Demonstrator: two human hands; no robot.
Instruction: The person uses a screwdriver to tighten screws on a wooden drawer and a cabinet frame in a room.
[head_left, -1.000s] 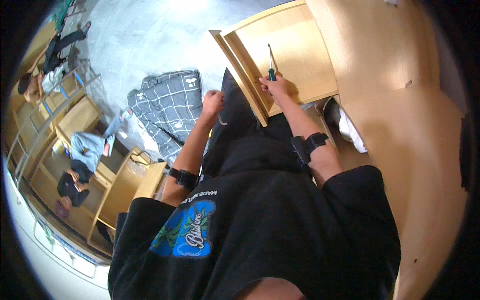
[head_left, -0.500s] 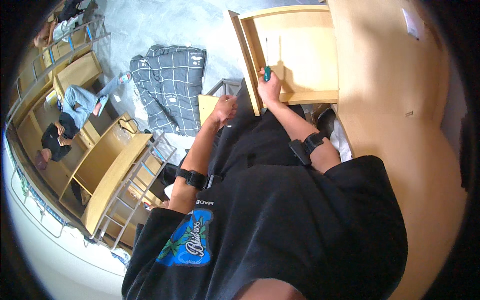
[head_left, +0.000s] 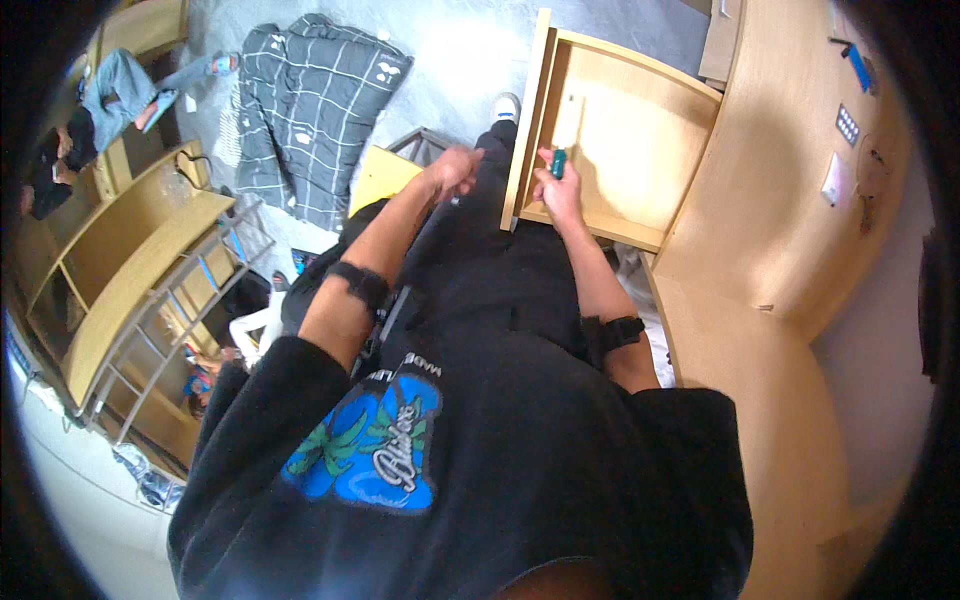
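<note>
My right hand (head_left: 563,195) has fingers wrapped round the green handle of the screwdriver (head_left: 558,163), just above and right of frame centre; blade end aims up-frame, hard to make out, handle gripped low probably to keep my palm clear of the tip; hand sits over the drawer (head_left: 640,125), close by its front board (head_left: 524,120); can't tell if my knuckles touch wood; my left hand (head_left: 455,175), upper middle, has fingers bent in, a small pale bit (head_left: 456,201) just under it; can't tell if I'm pinching it; likely held off to leave the right room; drawer lies upper right against the desk (head_left: 740,320), bottom facing up at me, probably so I reach inside from above; quilt (head_left: 310,120) upper left, on the floor (head_left: 450,60); versus half a second ago: drawer further right, quilt further left and higher, a shoe (head_left: 507,106) now showing top middle, likely my head turning; blade was plain then, now faint.
</note>
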